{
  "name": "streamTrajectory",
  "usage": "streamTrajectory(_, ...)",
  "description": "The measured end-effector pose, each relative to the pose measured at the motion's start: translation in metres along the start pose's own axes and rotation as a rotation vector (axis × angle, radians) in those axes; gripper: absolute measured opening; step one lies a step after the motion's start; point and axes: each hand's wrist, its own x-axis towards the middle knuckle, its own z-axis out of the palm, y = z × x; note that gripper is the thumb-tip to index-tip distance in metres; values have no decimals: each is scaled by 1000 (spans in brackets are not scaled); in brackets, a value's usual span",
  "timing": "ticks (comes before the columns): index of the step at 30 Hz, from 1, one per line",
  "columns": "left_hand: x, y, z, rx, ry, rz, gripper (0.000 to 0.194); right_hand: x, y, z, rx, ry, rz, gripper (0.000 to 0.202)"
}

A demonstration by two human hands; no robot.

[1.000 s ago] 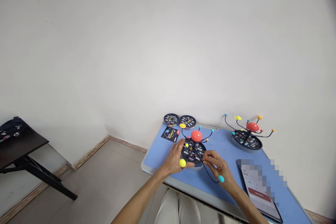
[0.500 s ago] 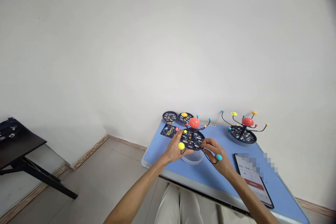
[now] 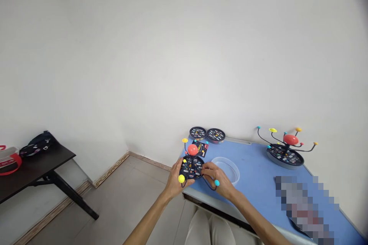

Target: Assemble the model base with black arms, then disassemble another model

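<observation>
A solar system model (image 3: 192, 166) is held up over the table's near left edge. It has a black printed disc, a red ball on top, and curved black arms tipped with yellow, blue and orange balls. My left hand (image 3: 174, 180) is closed around the disc's left side, thumb along the near edge. At the right rim, my right hand (image 3: 219, 179) is closed with its fingertips on the disc and an arm's base; the exact grip is partly hidden. Just beyond my right hand, a clear round plastic tub (image 3: 234, 168) rests on the table.
On the blue table (image 3: 250, 189), a second assembled model (image 3: 283, 155) stands at right, with a phone (image 3: 301, 210), partly pixelated, nearer me. Two round discs (image 3: 215, 134) and a black card (image 3: 202, 148) lie at the back left. A dark side table (image 3: 43, 164) holds bags.
Both hands have carried the model to the left, off the clear tub, which now shows fully. The view has turned, shifting the table and its contents.
</observation>
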Motion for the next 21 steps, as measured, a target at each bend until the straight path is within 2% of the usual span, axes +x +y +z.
streamTrajectory(4, -11, -13, -1, 42, 32, 15, 85, 3, 2, 12, -80, -72, -18, 30)
streamTrajectory(8, -16, -21, 3, 39, 68, -1, 88, 0, -2, 11, -152, -110, -19, 31)
streamTrajectory(10, -17, -24, 5, 27, 81, -6, 89, -5, -3, 6, -186, -76, -26, 33)
streamTrajectory(16, -17, -23, 8, -48, 121, -18, 87, -42, 10, -18, -354, 211, 21, 28)
streamTrajectory(21, -17, -17, 8, -77, 144, -34, 84, -78, 26, -27, -524, 170, 92, 26)
